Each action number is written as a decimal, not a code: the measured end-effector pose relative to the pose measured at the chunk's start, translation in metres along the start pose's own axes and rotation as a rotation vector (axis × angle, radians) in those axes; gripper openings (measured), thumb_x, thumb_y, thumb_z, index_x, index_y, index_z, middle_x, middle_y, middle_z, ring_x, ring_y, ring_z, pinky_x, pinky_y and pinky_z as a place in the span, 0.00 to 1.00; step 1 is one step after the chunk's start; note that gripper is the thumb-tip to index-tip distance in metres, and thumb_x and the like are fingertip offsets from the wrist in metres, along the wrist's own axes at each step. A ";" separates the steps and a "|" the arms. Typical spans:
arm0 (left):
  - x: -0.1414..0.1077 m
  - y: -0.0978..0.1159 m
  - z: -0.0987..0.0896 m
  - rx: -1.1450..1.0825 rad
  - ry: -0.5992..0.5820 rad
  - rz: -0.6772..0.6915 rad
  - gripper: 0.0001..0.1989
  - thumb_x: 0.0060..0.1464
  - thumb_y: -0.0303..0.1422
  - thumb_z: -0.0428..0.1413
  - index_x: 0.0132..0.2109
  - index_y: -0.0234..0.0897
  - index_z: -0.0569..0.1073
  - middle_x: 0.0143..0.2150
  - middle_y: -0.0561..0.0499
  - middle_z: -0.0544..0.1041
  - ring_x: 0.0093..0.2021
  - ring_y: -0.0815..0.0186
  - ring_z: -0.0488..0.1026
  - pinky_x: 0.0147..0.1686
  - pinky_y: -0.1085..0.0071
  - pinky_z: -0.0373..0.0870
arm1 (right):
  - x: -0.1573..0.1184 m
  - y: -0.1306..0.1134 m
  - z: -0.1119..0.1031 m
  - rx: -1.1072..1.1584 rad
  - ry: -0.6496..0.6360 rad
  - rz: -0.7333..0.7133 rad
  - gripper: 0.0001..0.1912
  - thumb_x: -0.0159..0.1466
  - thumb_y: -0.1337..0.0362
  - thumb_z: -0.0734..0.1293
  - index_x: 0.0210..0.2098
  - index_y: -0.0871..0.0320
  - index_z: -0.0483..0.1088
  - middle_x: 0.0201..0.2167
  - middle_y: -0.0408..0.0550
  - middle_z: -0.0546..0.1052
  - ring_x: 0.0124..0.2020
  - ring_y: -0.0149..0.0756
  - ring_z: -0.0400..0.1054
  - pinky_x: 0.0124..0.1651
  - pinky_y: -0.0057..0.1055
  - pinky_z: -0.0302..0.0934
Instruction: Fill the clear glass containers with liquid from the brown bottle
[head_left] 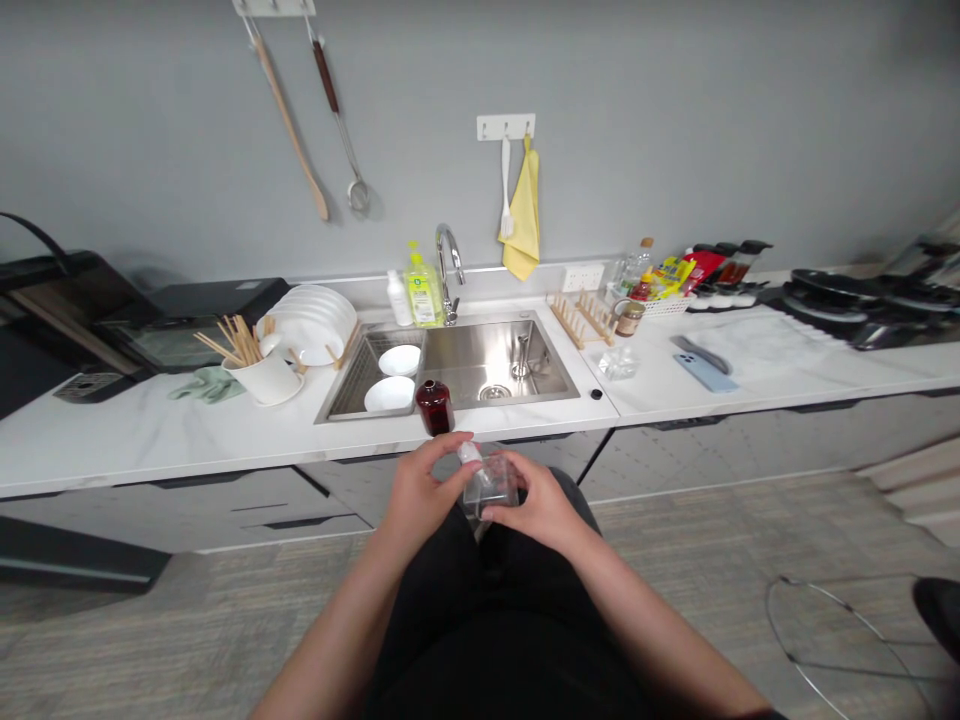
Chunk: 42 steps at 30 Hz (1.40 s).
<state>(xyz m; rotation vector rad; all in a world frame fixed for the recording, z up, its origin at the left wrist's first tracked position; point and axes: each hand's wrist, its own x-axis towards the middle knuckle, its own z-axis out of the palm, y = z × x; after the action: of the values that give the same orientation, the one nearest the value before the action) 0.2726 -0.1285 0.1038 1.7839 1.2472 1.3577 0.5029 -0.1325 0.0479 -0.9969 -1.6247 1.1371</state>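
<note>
I hold a clear square bottle point(489, 487) in front of me, above my lap and just short of the table's point(150, 450) front edge. Its long axis tilts, with the white cap point(469, 453) end pointing up and to the left toward the sink, and the base lower and to the right. Both hands grip it: my left hand point(424, 490) curls over the capped end, its fingertips point(466, 438) just beside the cap, and my right hand point(536, 503) wraps the body from the other side. A dark red bottle point(435, 407) stands at the table's front edge, just ahead of my hands and by the steel sink point(487, 355), where two white bowls point(399, 375) sit on a rack at the left end. Stacked white plates point(311, 325) stand behind the sink's left corner, and a blue phone point(703, 372) lies toward the right end of the table. A gray wall point(675, 150) rises behind, with a yellow towel point(521, 210) hanging from a hook. My forearms angle inward from both sides over my black trousers point(487, 620), and my elbows are out of view.
</note>
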 end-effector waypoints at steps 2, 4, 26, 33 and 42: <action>0.005 0.000 -0.001 -0.005 0.011 0.007 0.18 0.64 0.40 0.70 0.58 0.42 0.85 0.51 0.46 0.91 0.52 0.54 0.88 0.59 0.57 0.83 | 0.001 -0.002 0.000 -0.001 0.012 0.015 0.40 0.54 0.56 0.88 0.63 0.52 0.77 0.58 0.54 0.86 0.54 0.53 0.85 0.60 0.50 0.80; 0.009 -0.002 -0.002 -0.018 0.024 0.002 0.20 0.65 0.41 0.70 0.61 0.43 0.84 0.51 0.46 0.91 0.52 0.54 0.88 0.60 0.57 0.82 | 0.000 -0.003 0.000 -0.002 0.009 0.032 0.39 0.54 0.57 0.88 0.63 0.52 0.77 0.58 0.53 0.86 0.53 0.52 0.85 0.60 0.50 0.80; 0.005 -0.012 -0.001 -0.141 0.013 -0.056 0.19 0.68 0.42 0.67 0.62 0.42 0.83 0.58 0.41 0.89 0.56 0.54 0.87 0.60 0.58 0.83 | 0.000 0.005 -0.001 -0.075 0.026 0.076 0.39 0.54 0.56 0.87 0.63 0.52 0.77 0.55 0.52 0.87 0.52 0.50 0.84 0.58 0.47 0.80; 0.007 -0.014 -0.004 -0.139 0.023 -0.103 0.19 0.66 0.42 0.68 0.59 0.40 0.83 0.55 0.41 0.89 0.53 0.55 0.88 0.57 0.59 0.84 | 0.001 0.009 -0.002 -0.088 0.034 0.088 0.41 0.54 0.56 0.87 0.64 0.52 0.76 0.55 0.51 0.86 0.49 0.48 0.84 0.57 0.46 0.80; -0.003 -0.014 -0.028 0.061 -0.041 -0.090 0.12 0.60 0.39 0.71 0.49 0.42 0.87 0.43 0.48 0.90 0.37 0.61 0.85 0.41 0.66 0.83 | 0.004 0.013 -0.006 -0.203 0.055 0.004 0.42 0.55 0.60 0.86 0.67 0.49 0.75 0.60 0.53 0.84 0.54 0.51 0.83 0.59 0.50 0.80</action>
<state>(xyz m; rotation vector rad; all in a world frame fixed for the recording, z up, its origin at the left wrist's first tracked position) 0.2415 -0.1288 0.0999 1.7660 1.3424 1.2393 0.5096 -0.1241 0.0369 -1.1505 -1.7195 0.9523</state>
